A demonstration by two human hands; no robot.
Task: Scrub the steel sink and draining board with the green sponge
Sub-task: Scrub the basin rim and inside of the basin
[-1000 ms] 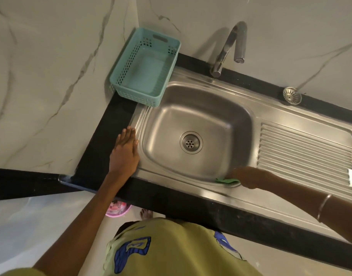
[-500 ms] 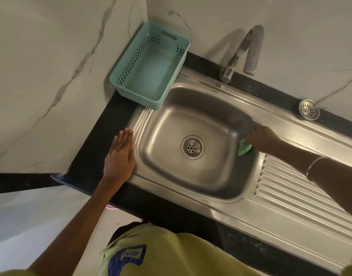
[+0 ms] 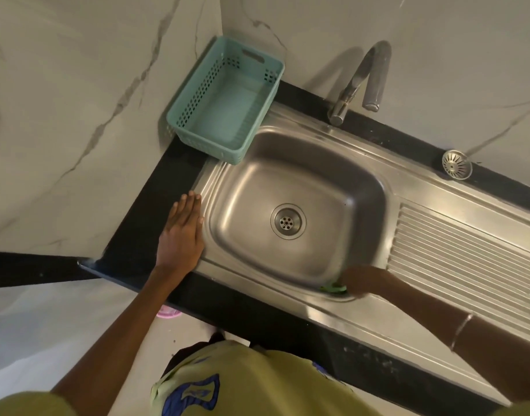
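Observation:
The steel sink (image 3: 302,181) has a round drain (image 3: 288,221) in its basin, and the ribbed draining board (image 3: 467,253) lies to its right. My right hand (image 3: 364,280), blurred, holds the green sponge (image 3: 335,287) against the basin's near right corner, covering most of the sponge. My left hand (image 3: 182,235) rests flat with straight fingers on the black counter (image 3: 143,229) at the sink's left rim.
A teal plastic basket (image 3: 224,100) stands at the back left corner, partly over the sink rim. The tap (image 3: 359,79) rises behind the basin. A loose steel strainer (image 3: 456,168) lies on the counter behind the draining board. Marble walls enclose the corner.
My right hand has swept the sponge from the basin's right wall to its near right corner. My left hand has stayed on the counter.

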